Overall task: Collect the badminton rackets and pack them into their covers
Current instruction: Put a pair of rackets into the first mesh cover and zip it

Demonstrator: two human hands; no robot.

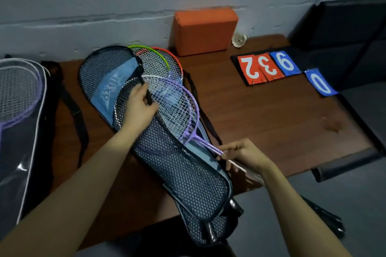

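Head view: I see purple rackets (177,110) half inside the mesh cover (183,173).
Axis: shafts run from left hand (137,108) toward right hand (240,153).
Hands: left pinches cover edge; right, nearer, pinches shafts.

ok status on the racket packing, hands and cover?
Left hand lifting the mesh cover flap edge. Right hand pinching the purple racket shaft, head half inside. Green racket and red racket heads poking out the top.

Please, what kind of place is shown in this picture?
Probably a side area of a badminton hall or sports club. A flip scoreboard and a shuttlecock lie on the brown table, beside several rackets in a mesh cover.
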